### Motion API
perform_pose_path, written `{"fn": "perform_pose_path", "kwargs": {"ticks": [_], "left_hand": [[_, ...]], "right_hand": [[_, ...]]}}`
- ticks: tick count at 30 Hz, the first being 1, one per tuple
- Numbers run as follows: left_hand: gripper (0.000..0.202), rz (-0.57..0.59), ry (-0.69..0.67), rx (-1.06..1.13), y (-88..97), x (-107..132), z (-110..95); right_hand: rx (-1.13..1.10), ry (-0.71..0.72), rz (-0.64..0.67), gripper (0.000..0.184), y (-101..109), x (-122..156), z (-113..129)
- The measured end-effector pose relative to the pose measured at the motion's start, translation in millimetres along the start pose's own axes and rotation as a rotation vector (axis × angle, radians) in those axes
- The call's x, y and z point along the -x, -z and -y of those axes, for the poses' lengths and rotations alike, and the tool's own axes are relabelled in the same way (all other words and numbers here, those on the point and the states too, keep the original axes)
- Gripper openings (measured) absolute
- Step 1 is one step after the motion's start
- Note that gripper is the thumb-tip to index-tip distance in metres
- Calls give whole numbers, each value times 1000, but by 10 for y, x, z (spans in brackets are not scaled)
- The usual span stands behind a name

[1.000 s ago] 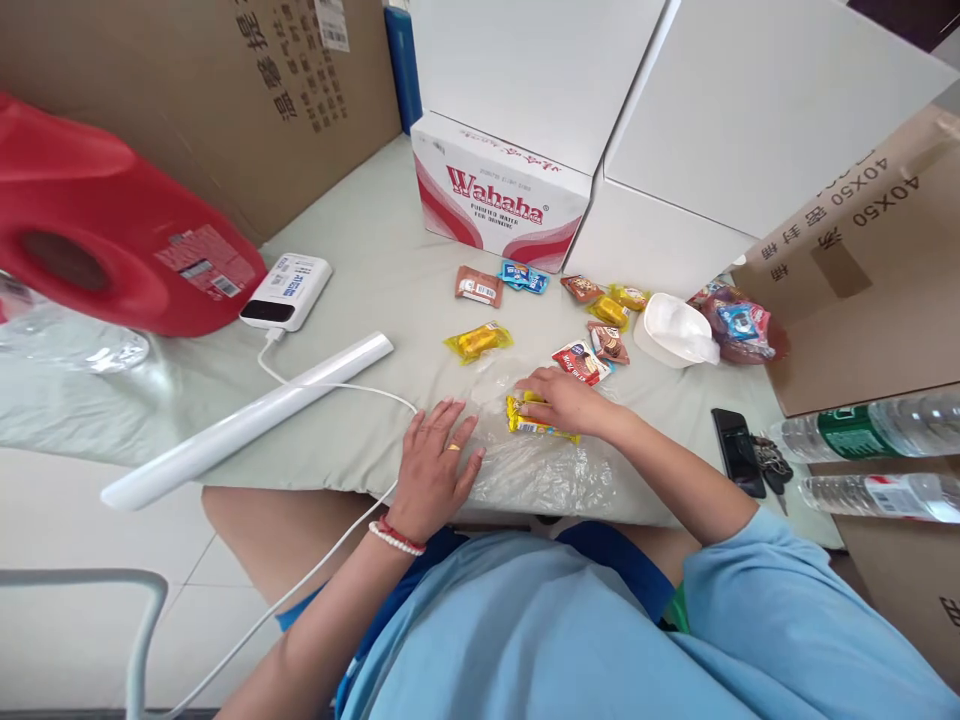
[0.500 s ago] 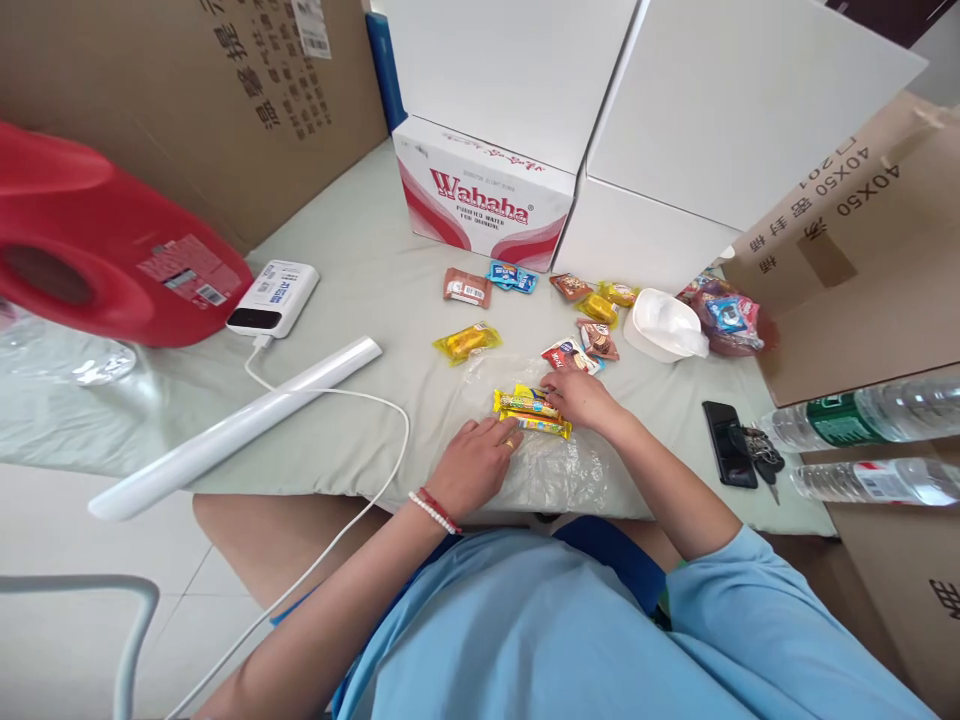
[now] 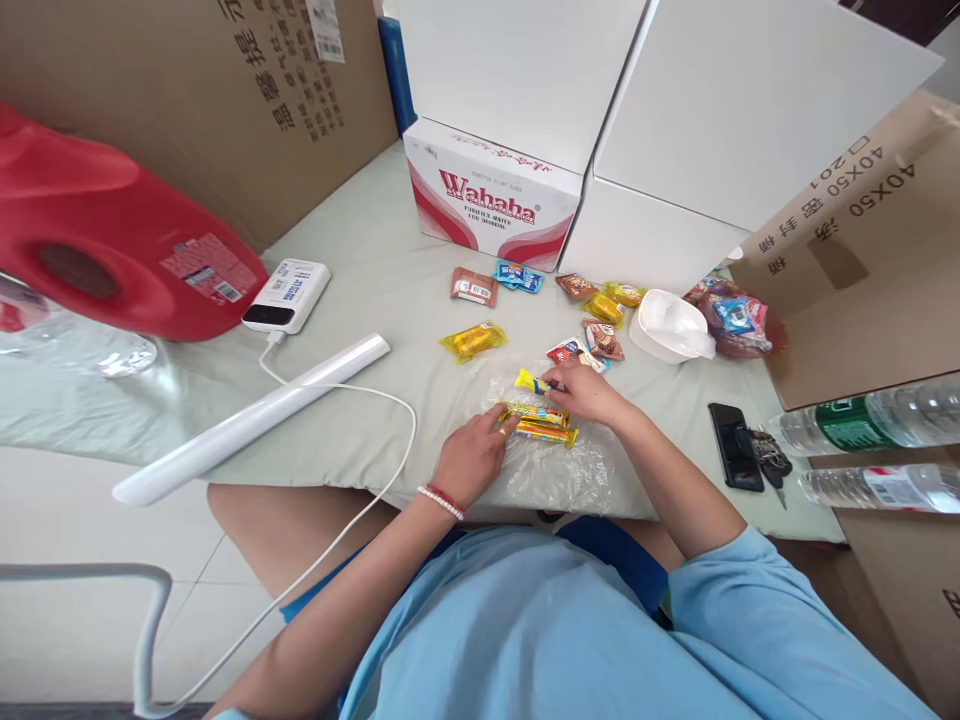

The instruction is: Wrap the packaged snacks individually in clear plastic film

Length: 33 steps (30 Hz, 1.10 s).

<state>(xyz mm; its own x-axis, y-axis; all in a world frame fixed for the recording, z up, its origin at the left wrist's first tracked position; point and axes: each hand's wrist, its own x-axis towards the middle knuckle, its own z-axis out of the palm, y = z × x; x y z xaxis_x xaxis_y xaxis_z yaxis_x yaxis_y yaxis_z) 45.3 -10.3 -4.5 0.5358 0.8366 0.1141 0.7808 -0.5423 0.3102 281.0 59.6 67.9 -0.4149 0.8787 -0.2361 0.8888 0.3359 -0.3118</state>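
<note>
Two slim snack sticks (image 3: 546,434) in yellow printed wrappers lie side by side on a clear plastic bag (image 3: 559,475). My left hand (image 3: 474,455) grips their left end, its fingertips on the wrappers. My right hand (image 3: 592,392) pinches another yellow-wrapped stick (image 3: 531,382) just beyond the pair; its right part is hidden under my fingers. Right behind that hand lie a red-and-white snack packet (image 3: 568,352) and a brown packet (image 3: 603,339). Farther left rests a yellow cake packet (image 3: 474,341).
Beyond are a brown packet (image 3: 473,287), blue packets (image 3: 519,276), a white bowl (image 3: 656,335) and a Wahaha box (image 3: 487,200). A phone (image 3: 733,447), keys (image 3: 769,452) and bottles (image 3: 855,424) lie right. Left are a white tube (image 3: 255,420), a cable, a power bank (image 3: 289,297) and a red jug (image 3: 142,240).
My right hand has drawn one yellow stick away from the other two, toward the back. My left hand has stayed at the left end of the pair. The view has shifted slightly.
</note>
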Motion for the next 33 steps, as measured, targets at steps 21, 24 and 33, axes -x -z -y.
{"fn": "perform_pose_path", "kwargs": {"ticks": [21, 24, 33], "left_hand": [[51, 5, -249, 269, 139, 617, 491], [24, -14, -214, 352, 162, 585, 542], [25, -37, 32, 552, 447, 443, 600]], "right_hand": [[-271, 285, -120, 90, -279, 1121, -8], [-219, 159, -238, 69, -639, 1561, 41], [-526, 7, -313, 16, -687, 1696, -71]]}}
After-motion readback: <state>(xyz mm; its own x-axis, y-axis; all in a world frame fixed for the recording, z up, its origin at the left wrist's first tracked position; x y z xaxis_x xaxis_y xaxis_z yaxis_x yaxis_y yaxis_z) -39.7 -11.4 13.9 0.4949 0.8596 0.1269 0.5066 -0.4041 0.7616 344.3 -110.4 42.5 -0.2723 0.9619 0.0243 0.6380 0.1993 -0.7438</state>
